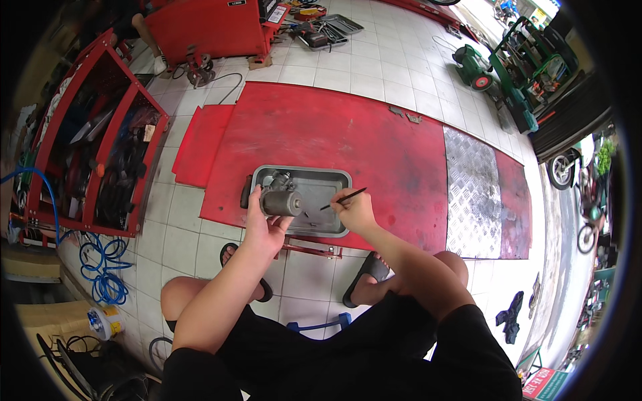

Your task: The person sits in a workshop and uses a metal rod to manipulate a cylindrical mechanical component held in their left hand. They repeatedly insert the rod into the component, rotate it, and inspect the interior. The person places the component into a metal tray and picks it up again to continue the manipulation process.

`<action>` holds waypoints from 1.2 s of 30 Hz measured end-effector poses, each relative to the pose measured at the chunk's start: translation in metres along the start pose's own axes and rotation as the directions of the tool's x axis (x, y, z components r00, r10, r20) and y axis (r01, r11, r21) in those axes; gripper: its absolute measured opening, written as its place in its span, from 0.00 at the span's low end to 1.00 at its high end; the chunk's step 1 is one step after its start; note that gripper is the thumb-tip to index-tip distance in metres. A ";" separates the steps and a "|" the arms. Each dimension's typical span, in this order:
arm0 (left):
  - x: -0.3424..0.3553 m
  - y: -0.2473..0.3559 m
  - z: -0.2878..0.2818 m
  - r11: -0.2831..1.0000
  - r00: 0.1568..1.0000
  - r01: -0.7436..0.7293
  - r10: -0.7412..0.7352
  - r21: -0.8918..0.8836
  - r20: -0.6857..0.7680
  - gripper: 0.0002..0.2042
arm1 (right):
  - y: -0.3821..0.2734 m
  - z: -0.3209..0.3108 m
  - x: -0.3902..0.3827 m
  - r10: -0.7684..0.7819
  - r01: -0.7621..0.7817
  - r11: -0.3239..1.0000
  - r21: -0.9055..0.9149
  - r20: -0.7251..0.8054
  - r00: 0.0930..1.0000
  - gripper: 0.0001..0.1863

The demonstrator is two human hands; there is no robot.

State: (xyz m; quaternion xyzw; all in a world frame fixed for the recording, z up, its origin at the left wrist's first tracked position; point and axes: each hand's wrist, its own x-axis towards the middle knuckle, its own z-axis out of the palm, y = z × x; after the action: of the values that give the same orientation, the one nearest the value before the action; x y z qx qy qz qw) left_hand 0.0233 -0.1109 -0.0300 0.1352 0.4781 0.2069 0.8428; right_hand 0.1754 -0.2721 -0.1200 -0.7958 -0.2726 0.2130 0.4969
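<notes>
My left hand (264, 219) is closed round a grey metal cylinder (281, 203), which looks like a small motor, held above the left half of a grey metal tray (317, 187). Behind the cylinder, other metal parts (277, 180) sit at the tray's far left corner. Over the tray's right side, my right hand (356, 212) pinches a slim dark stick-shaped tool (350, 196). Its tip points left, toward the cylinder, and stays apart from it. Small dark bits (309, 223) lie on the tray's bottom.
The tray rests on a red lift platform (334, 134) with a silver tread plate (471, 194). Small metal pieces (405, 114) lie at its far edge. A red shelf rack (100, 147) and coiled blue hose (105, 267) stand left. A green wheeled machine (473, 68) is at the far right.
</notes>
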 end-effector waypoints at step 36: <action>-0.038 0.043 0.013 0.990 0.952 -0.116 0.090 0.074 0.293 0.22 | -0.005 -0.014 -0.017 0.499 0.138 0.476 -0.868 0.396 0.771 0.14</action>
State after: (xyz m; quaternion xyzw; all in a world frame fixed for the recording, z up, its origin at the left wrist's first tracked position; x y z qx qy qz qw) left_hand 0.0081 -0.0920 0.0235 0.2267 0.3508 0.2069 0.8847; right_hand 0.1697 -0.2904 -0.1082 -0.8458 -0.3924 0.3438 -0.1117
